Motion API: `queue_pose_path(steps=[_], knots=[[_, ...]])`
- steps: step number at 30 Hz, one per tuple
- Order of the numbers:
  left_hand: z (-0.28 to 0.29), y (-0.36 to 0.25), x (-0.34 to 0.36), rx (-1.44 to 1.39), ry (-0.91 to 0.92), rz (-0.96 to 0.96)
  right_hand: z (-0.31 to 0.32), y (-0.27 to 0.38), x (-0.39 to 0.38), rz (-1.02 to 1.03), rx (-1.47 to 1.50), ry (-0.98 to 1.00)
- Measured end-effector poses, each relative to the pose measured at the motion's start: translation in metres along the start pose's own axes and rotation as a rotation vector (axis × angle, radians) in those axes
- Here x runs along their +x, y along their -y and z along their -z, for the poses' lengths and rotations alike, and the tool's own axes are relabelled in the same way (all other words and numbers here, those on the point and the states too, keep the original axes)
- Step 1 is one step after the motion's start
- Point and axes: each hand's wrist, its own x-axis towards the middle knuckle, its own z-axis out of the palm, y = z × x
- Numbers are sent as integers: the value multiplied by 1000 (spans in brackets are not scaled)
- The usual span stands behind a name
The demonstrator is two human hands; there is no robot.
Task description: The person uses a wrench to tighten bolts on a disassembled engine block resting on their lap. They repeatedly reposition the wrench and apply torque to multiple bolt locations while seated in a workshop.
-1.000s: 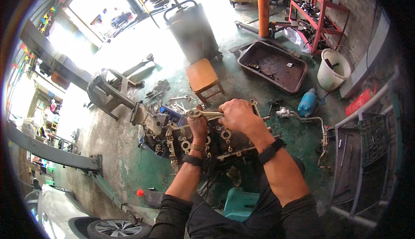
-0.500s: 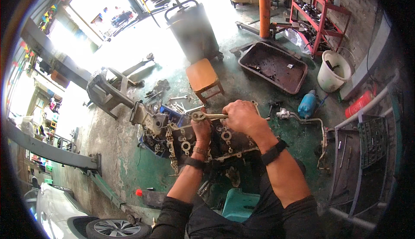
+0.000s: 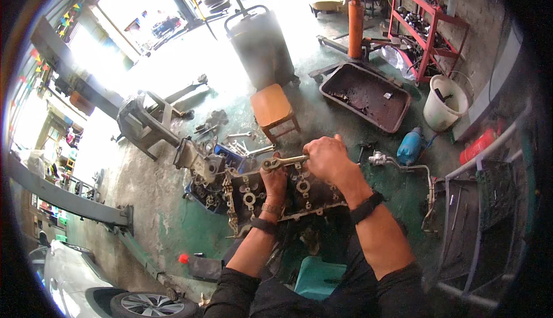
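Observation:
A steel ratchet wrench (image 3: 288, 161) lies nearly level above an engine cylinder block (image 3: 314, 197), its round head at the left end. My right hand (image 3: 329, 160) is closed round the handle's right end. My left hand (image 3: 274, 183) is up against the underside of the ratchet head, its fingers wrapped there and partly hidden by the tool. Whether a socket or bolt sits under the head is hidden. Left of the hands, a greasy metal casting (image 3: 199, 165) stands beside the block, and a pale bracket-like strip (image 3: 229, 203) lies along its left end.
Spanners (image 3: 245, 148) lie beyond a blue tray (image 3: 229, 155). A wooden stool (image 3: 272, 105) stands ahead, with a black drip pan (image 3: 368, 100) farther right. A blue bottle (image 3: 410, 146) and a bent metal pipe (image 3: 427, 185) lie to the right. A teal stool (image 3: 319, 277) is below me.
The ratchet handle has tilted, its right end now farther from me than the head. Both hands have shifted slightly with it, still on the tool. The view has moved a little.

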Motion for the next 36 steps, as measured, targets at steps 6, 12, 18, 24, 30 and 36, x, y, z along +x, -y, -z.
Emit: queue_pose_path(steps=[6, 12, 18, 24, 30, 36], knots=[[-2, 26, 7, 121, -69, -166, 4, 5, 1, -82, -138, -45], [-6, 36, 20, 92, -105, -86, 5, 6, 4, -146, -144, -127], [-4, 42, 27, 47, -66, -17, -2, -3, 7, -138, 34, -4], [-2, 25, 9, 575, 10, -300, 1, -6, 3, -134, -6, 160], [-18, 14, -20, 263, -110, -177, -4, -12, 2, -233, -141, -43], [-20, 34, 10, 373, -14, -105, -29, -21, 15, -193, -96, -219]])
